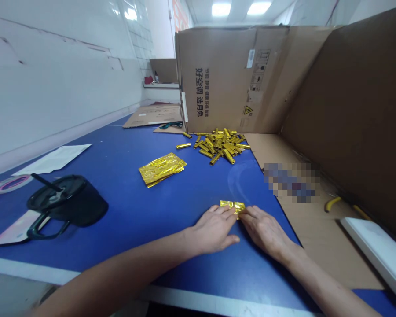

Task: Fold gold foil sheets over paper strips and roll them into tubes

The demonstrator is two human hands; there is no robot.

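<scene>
Both my hands rest on the blue table (125, 207) near its front edge, fingertips meeting on a small gold foil piece (232, 205). My left hand (214, 231) presses its fingers on the left part of the foil. My right hand (265, 229) pinches the foil's right end. A flat stack of gold foil sheets (162, 168) lies farther back to the left. Beyond it, a heap of several small rolled gold foil pieces (221, 145) sits against a cardboard box.
A large open cardboard box (237, 79) stands at the back, with cardboard walls and a cardboard sheet (317, 229) on the right. A black lidded cup (67, 202) lies at left, near a paper sheet (53, 159) and a tape roll (9, 184). A white board (376, 251) lies at right.
</scene>
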